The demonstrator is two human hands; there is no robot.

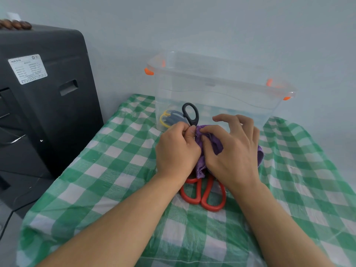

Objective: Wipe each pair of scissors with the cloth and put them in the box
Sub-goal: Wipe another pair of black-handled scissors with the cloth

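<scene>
- A plain pale wall (212, 26), bluish-grey, fills the back of the view under soft, even light.
- The desk (115, 170) is covered with a green-and-white checked cloth, slightly wrinkled.
- A large black machine (48, 112) stands just beside the desk's left edge, with a white printed label (28, 68) on its side.
- A string of brown beads (15, 25) lies on top of it.

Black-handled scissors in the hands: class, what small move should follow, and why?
Probably draw the purple cloth along the blades: the left hand grips the black-handled scissors, the right hand pinches the cloth on them, outside the clear box.
</scene>
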